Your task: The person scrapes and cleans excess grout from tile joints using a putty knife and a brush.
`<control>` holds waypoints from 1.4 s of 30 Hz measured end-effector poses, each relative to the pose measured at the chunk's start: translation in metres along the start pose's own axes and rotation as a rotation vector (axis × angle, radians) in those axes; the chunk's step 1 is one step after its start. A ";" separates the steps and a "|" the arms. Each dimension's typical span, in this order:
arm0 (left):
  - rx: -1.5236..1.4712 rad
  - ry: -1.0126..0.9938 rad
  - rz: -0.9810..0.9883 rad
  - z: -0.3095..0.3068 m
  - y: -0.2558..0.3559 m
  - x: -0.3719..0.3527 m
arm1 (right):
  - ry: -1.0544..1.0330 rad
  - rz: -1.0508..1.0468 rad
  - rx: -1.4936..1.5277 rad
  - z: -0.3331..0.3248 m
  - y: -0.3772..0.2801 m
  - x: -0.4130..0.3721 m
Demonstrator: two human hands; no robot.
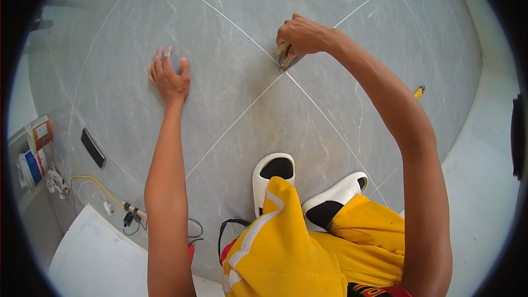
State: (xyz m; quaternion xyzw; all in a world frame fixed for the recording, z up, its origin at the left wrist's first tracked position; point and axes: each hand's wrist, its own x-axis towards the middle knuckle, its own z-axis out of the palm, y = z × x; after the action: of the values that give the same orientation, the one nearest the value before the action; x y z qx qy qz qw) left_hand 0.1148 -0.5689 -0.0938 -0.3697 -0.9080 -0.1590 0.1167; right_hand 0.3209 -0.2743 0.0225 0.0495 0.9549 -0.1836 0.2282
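My right hand (301, 36) is closed around a small scraper (284, 56) with a worn, stained body. Its lower edge is at the white grout line, close to where several grey floor tiles (236, 99) meet. Part of the tool is hidden by my fingers. To the left, my left hand (169, 80) is over a grey tile with its fingers apart and nothing in it. Pale dust marks its fingertips. Whether that palm presses on the tile cannot be made out.
A phone (93, 148) lies on the floor at left, near a yellow cord (99, 183) and a power strip (135, 212). A yellow-handled tool (419, 92) is at right. My white slippers (335, 193) are on the tiles below.
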 end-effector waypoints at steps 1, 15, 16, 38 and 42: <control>-0.006 0.006 -0.002 0.000 0.000 0.000 | -0.024 -0.055 -0.055 0.004 -0.002 0.001; 0.025 -0.014 0.001 0.001 -0.002 0.000 | 0.239 0.162 0.098 0.014 0.000 -0.043; 0.022 -0.017 0.003 0.001 -0.001 -0.001 | 0.340 0.241 0.144 0.023 -0.007 -0.063; -1.378 -0.981 -0.994 -0.043 0.246 -0.089 | 0.377 0.668 1.092 0.105 0.005 -0.086; -1.407 -0.930 -1.065 -0.036 0.251 -0.087 | 0.328 0.664 1.038 0.101 0.009 -0.080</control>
State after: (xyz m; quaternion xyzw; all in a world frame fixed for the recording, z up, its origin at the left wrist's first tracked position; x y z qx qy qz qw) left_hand 0.3566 -0.4677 -0.0388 0.0751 -0.6099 -0.5319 -0.5826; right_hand 0.4365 -0.3047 -0.0279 0.4744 0.6980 -0.5319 0.0700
